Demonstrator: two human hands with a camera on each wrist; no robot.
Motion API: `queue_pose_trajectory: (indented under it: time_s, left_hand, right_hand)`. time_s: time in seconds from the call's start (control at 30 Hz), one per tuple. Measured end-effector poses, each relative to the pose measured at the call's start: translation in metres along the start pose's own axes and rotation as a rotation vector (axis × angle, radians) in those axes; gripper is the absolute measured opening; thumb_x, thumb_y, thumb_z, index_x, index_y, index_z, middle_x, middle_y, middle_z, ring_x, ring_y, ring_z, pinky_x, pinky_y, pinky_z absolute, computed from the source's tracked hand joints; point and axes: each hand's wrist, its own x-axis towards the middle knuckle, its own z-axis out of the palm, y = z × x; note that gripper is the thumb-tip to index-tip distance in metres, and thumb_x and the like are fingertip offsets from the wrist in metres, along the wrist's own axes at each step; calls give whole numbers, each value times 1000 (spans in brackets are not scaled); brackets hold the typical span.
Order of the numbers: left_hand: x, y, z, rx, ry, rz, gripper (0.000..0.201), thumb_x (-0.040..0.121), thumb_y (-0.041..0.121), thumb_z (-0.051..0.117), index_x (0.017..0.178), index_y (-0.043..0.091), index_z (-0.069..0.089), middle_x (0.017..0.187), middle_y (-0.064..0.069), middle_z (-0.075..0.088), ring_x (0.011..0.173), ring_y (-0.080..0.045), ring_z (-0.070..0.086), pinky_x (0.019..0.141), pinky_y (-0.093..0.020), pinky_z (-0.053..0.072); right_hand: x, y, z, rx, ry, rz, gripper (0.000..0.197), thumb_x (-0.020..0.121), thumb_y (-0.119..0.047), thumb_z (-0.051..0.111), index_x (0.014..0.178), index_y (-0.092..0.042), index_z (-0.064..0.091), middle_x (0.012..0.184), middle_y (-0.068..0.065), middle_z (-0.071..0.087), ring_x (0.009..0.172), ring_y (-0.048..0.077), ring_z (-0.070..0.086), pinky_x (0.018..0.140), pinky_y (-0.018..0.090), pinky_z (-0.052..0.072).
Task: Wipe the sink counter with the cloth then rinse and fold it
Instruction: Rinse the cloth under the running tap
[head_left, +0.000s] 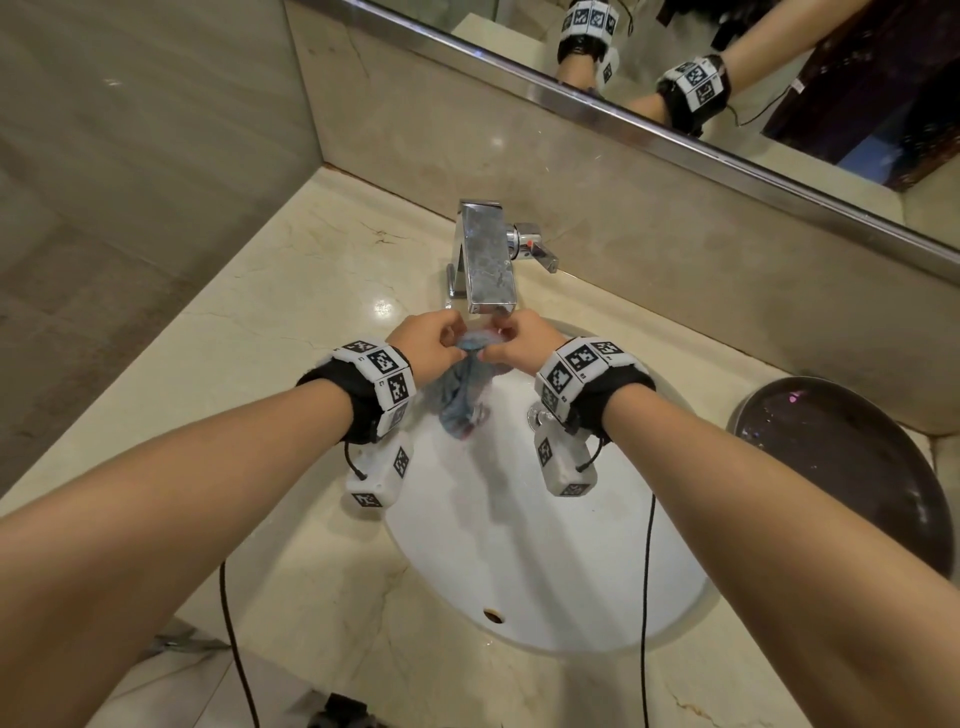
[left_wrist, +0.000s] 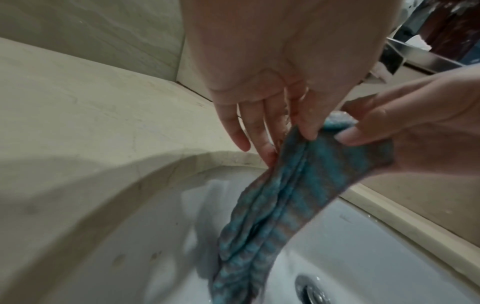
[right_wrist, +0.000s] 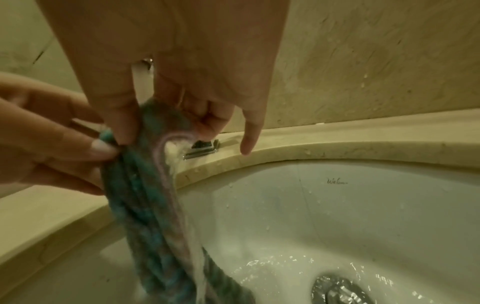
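A blue-grey striped cloth (head_left: 464, 395) hangs bunched over the white sink basin (head_left: 545, 561), right under the spout of the chrome faucet (head_left: 485, 260). My left hand (head_left: 434, 345) pinches its top edge from the left and my right hand (head_left: 511, 340) pinches it from the right. In the left wrist view the cloth (left_wrist: 280, 205) drapes down toward the drain (left_wrist: 311, 292), with thumb and fingers of my left hand (left_wrist: 293, 131) on its upper edge. In the right wrist view water runs down the cloth (right_wrist: 155, 195) and swirls around the drain (right_wrist: 337, 288); my right hand (right_wrist: 161, 127) holds the top.
A beige marble counter (head_left: 291, 291) surrounds the sink. A dark round bowl (head_left: 852, 467) stands on the counter at the right. The faucet handle (head_left: 535, 249) sticks out to the right. A mirror (head_left: 727, 67) runs along the back wall, and a wall closes the left side.
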Motion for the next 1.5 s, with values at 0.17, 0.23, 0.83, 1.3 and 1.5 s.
queue_pose_trajectory:
  time_s: [0.17, 0.23, 0.83, 1.3, 1.5]
  left_hand:
    - [-4, 2, -3, -143, 28, 1, 17, 86, 4, 52, 102, 8, 57, 91, -6, 59, 82, -21, 53, 69, -24, 41]
    - [-3, 0, -2, -145, 22, -6, 14, 86, 4, 52, 97, 12, 55, 93, -9, 61, 83, -22, 53, 71, -24, 41]
    - [-4, 9, 0, -49, 6, -6, 23, 82, 12, 64, 102, 2, 57, 103, -17, 64, 94, -29, 59, 75, -26, 40]
    - [-2, -13, -4, -58, -91, -125, 36, 79, 19, 70, 112, 14, 56, 111, -10, 64, 97, -25, 60, 79, -26, 43]
    - [-3, -1, 0, 18, -108, -34, 46, 82, 18, 67, 125, 14, 52, 121, -10, 62, 109, -28, 58, 83, -25, 40]
  right_hand:
    - [0, 6, 1, -87, -78, 62, 28, 78, -7, 70, 104, 1, 66, 73, 3, 56, 70, 19, 51, 57, 21, 40]
    - [1, 6, 1, -63, -91, 85, 28, 78, -7, 68, 104, 2, 66, 82, 8, 59, 78, 19, 54, 67, 23, 43]
    - [-2, 0, 1, 111, -53, 68, 47, 77, 0, 68, 122, -1, 53, 118, 14, 62, 101, 25, 60, 84, 29, 49]
    - [-8, 8, 0, 225, 50, 34, 11, 85, -6, 61, 94, -11, 59, 74, 0, 55, 66, 12, 51, 60, 20, 41]
    - [-8, -6, -2, 250, 15, 31, 33, 84, -9, 64, 116, -1, 60, 104, 12, 65, 91, 19, 58, 85, 28, 48]
